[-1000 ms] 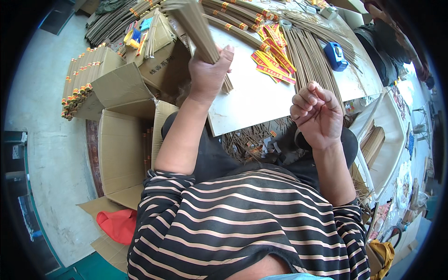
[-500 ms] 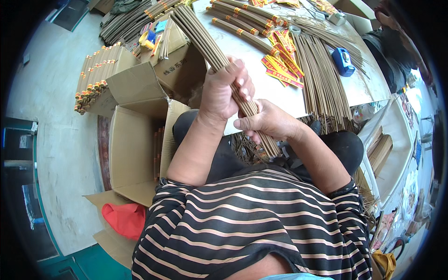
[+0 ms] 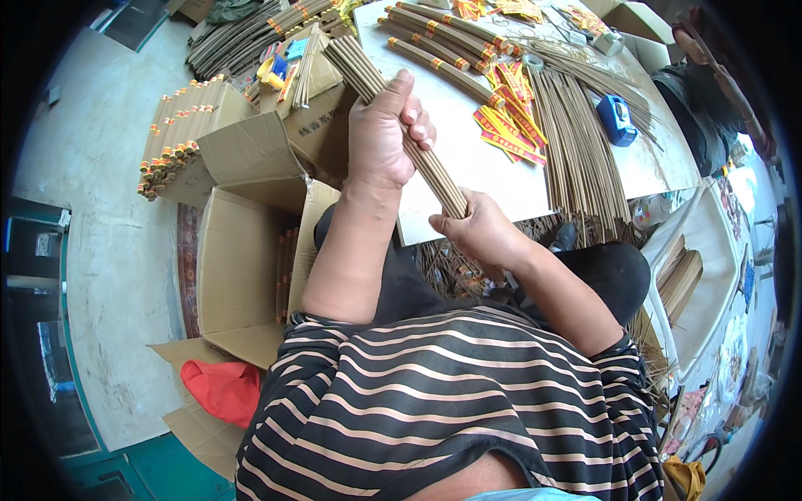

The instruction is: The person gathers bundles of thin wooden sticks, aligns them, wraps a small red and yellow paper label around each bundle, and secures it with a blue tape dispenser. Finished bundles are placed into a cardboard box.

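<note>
A bundle of thin brown incense sticks (image 3: 436, 177) slants in front of me, its top leaning to the far left. My left hand (image 3: 384, 138) is wrapped round the upper part, thumb pointing up along it. At the lower end my right hand (image 3: 486, 232) closes on the sticks, its thumb on the near side; its other fingers are largely hidden. On the white table (image 3: 510, 185) beyond lie red and yellow paper labels (image 3: 510, 134). A wide row of loose incense sticks (image 3: 581, 146) lies to their right.
Banded incense bundles (image 3: 443, 42) lie at the table's far side, and a blue tape dispenser (image 3: 616, 121) at its right. An open cardboard box (image 3: 242, 267) stands at my left, near stacked bundles (image 3: 177, 138) and a red cloth (image 3: 221, 392). A white container (image 3: 706, 284) is at right.
My left hand has shifted up and slightly left. The bundle's lower end, which stuck out below my right hand, now ends at that hand.
</note>
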Demonstrator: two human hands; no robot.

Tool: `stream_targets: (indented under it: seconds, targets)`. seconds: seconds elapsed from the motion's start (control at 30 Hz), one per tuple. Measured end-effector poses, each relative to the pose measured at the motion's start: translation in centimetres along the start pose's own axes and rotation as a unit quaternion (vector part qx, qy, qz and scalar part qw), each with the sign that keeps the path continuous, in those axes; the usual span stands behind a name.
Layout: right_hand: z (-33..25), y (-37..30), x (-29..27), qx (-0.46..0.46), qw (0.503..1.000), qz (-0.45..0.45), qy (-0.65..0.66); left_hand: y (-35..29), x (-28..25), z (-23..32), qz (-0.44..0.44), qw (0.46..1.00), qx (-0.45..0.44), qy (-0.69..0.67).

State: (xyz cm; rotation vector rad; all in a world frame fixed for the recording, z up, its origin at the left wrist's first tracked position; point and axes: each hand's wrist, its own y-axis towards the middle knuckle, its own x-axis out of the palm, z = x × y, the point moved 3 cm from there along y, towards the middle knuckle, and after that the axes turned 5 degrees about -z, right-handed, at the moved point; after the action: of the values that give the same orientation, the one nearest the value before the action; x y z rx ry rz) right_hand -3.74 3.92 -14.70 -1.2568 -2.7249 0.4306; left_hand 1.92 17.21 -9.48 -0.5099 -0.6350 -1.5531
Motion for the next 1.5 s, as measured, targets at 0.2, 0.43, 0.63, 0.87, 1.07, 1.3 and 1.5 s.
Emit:
stream_targets:
  seconds: [0.2,0.43,0.63,0.87,1.07,1.3,1.5]
  targets:
    - [-0.4,2.5,-0.8,-0.175,0.967,0.129,-0.13,-0.7,3.9,2.4,0.032,0.984,0.136,0.111]
    - [2.0,6.8,-1.8,-0.149,0.981,0.083,-0.092,0.2,1.9,-0.2,-0.02,0.959,0.125,0.252]
    - [1.9,7.5,-2.1,-0.26,0.962,0.047,-0.073,-0.7,1.8,0.0,-0.085,0.938,0.163,0.295]
    - [1.8,7.5,-1.4,-0.245,0.969,0.038,-0.021,-2.3,2.5,0.2,-0.099,0.875,0.268,0.392]
    - [3.5,9.3,-2.4,-0.185,0.978,0.0,-0.092,-1.2,1.3,-0.6,-0.059,0.914,0.209,0.344]
    - [2.5,8.4,-2.0,-0.218,0.944,0.127,-0.212,-0.6,1.5,-0.4,-0.029,0.934,0.195,0.299]
    - [-1.9,3.1,0.7,-0.108,0.994,-0.02,0.014,-1.1,2.1,2.3,-0.088,0.995,0.039,0.023]
